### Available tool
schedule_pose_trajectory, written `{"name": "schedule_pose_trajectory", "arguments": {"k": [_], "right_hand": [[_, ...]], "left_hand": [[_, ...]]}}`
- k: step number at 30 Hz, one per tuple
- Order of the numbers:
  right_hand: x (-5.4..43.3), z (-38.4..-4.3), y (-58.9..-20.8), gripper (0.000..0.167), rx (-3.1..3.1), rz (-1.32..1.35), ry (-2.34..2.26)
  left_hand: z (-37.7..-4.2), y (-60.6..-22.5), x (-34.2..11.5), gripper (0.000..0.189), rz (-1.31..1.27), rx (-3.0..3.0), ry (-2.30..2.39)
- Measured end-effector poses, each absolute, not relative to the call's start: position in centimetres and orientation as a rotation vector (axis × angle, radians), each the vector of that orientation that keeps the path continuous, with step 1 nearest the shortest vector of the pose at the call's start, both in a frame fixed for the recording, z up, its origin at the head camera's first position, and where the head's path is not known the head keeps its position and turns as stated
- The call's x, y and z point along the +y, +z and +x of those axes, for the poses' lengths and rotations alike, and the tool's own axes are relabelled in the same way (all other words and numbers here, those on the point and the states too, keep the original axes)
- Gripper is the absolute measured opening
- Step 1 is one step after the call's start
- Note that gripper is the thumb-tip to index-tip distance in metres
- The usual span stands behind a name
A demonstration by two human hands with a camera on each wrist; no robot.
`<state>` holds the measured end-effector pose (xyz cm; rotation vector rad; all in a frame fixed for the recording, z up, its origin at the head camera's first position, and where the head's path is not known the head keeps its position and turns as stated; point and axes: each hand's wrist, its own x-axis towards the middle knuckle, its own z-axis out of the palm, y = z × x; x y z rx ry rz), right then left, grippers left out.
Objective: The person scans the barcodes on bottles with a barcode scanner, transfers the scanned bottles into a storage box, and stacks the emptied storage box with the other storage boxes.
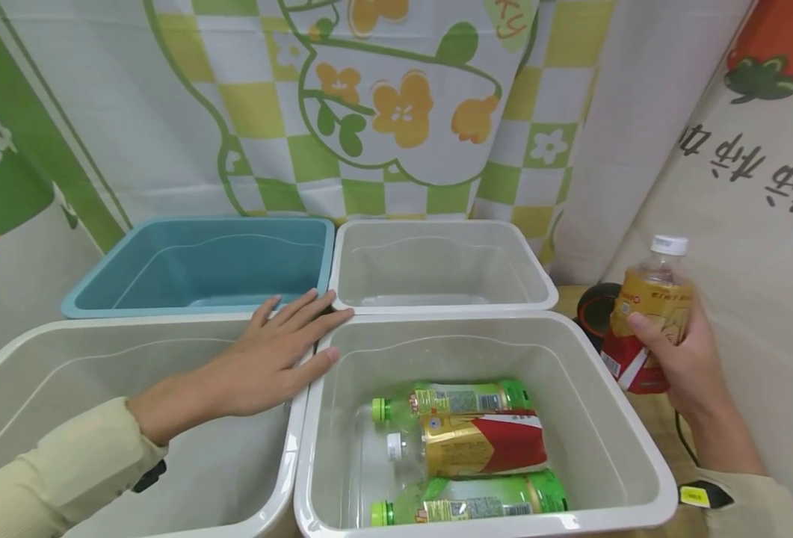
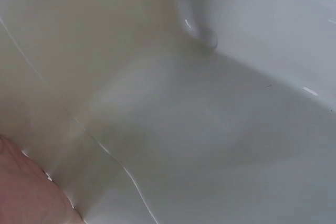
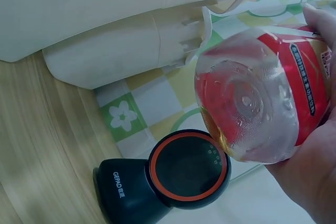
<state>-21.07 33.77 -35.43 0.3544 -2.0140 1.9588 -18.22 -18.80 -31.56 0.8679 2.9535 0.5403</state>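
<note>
My right hand (image 1: 688, 359) grips a plastic bottle (image 1: 652, 317) with a gold and red label and a white cap, held upright to the right of the bins. In the right wrist view the clear base of the bottle (image 3: 247, 98) faces the camera, above a black scanner (image 3: 189, 166) with an orange ring. My left hand (image 1: 268, 359) lies with fingers spread over the rims where the bins meet. Inside the front right bin (image 1: 598, 418) lie two green-capped bottles (image 1: 477, 396) and one gold and red bottle (image 1: 483, 444) between them.
A blue bin (image 1: 201, 224) and a smaller white bin (image 1: 443, 310) stand at the back. The large front left bin (image 1: 127, 332) lies under my left forearm. Behind hangs a checked cloth (image 1: 396, 149). A wooden tabletop (image 3: 47, 145) shows beside the scanner.
</note>
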Motion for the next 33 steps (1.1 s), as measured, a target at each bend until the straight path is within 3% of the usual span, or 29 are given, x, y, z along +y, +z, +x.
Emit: {"name": "schedule_pose_trajectory", "arguments": {"k": [4,11,17,33], "right_hand": [[33.93,-21.07,-35.70,0.063,-1.993,0.321,1.954],[34.23,-21.03,-35.83,0.045,-1.862,0.395,2.077],[34.05,-21.13,-35.76,0.040,-1.792,0.414,2.105],[34.45,-21.25,-36.16,0.044,-2.004,0.336,1.994]], "left_hand": [[-18.24,-31.63,-18.73,0.058,0.875,2.953,0.538],[-18.18,-31.62,-18.73,0.057,0.893,2.967,0.536],[-18.16,-31.38,-18.71,0.057,0.925,2.979,0.520],[-18.10,-31.40,-18.78,0.057,0.930,2.975,0.518]]}}
